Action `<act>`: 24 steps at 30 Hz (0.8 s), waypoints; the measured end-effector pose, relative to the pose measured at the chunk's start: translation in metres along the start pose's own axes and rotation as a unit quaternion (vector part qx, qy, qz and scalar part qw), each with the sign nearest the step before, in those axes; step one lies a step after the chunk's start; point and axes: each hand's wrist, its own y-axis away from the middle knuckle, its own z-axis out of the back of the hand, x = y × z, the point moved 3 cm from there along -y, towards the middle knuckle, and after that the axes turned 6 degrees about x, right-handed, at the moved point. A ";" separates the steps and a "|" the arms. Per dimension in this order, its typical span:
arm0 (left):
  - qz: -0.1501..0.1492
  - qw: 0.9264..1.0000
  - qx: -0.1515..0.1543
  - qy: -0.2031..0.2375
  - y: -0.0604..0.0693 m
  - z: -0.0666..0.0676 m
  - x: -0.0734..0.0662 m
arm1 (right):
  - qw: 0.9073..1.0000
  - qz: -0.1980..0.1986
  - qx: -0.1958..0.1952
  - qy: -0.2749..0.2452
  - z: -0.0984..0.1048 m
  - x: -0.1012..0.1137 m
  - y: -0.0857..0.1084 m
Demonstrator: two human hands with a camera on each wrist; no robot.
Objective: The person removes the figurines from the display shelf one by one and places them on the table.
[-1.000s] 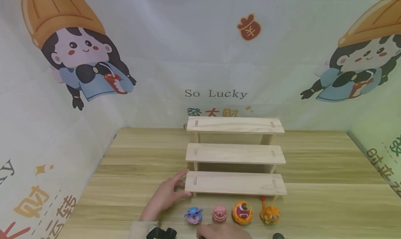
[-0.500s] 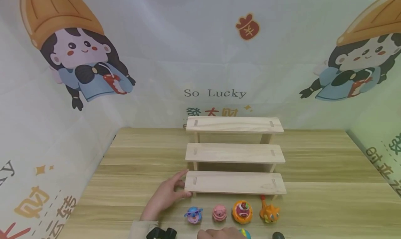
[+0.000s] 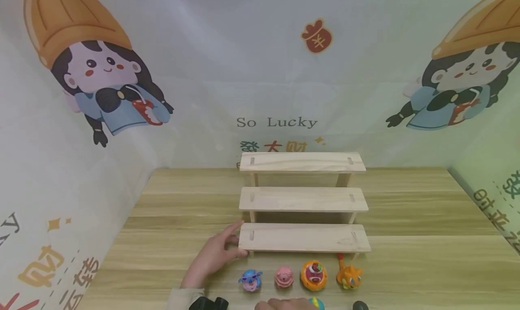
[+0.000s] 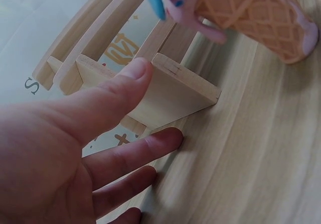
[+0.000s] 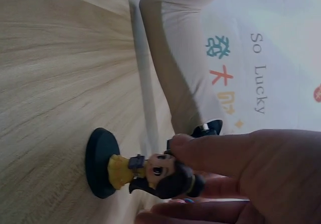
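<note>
A three-tier wooden display stand stands on the table. My left hand is at the left end of its lowest step, fingers extended, with the thumb touching the side panel in the left wrist view. My right hand, mostly cut off at the head view's lower edge, pinches a figurine by its dark-haired head in the right wrist view. The figurine has a yellow dress and a round dark base. Whether that base touches the table I cannot tell.
Before the stand sit a blue-purple ice-cream-cone toy, a pink toy, an orange round cake-topped toy and an orange creature. A blue-yellow toy and a dark round object are at the lower edge. Printed cloth surrounds the table.
My right hand has drawn back slightly toward the lower edge, uncovering the blue-yellow toy beside it. My left hand stays at the stand. The head view has shifted a little.
</note>
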 end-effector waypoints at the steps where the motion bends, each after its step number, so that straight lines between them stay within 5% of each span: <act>1: -0.001 1.000 0.001 0.000 0.000 0.000 0.000 | 1.000 -0.005 -0.008 0.004 0.002 0.000 0.002; 8: -0.012 1.000 0.019 0.000 0.000 0.004 0.002 | 0.998 -0.056 -0.002 -0.037 0.039 -0.003 0.030; 11: -0.018 0.999 0.032 0.002 0.003 0.009 0.005 | 0.996 -0.072 -0.021 -0.040 0.067 -0.012 0.053; 13: -0.018 0.999 0.038 0.001 0.008 0.013 0.007 | 0.995 -0.070 -0.076 -0.003 0.084 -0.021 0.070; 16: -0.014 0.999 0.035 -0.015 0.013 0.017 0.009 | 0.980 -0.089 -0.168 0.055 0.110 -0.036 0.093; 19: -0.006 0.999 0.019 -0.043 0.019 0.023 0.007 | 0.952 -0.126 -0.257 0.107 0.133 -0.050 0.116; 24: 0.005 0.994 -0.010 -0.108 0.028 0.040 -0.002 | 0.936 -0.180 -0.282 0.107 0.167 -0.069 0.141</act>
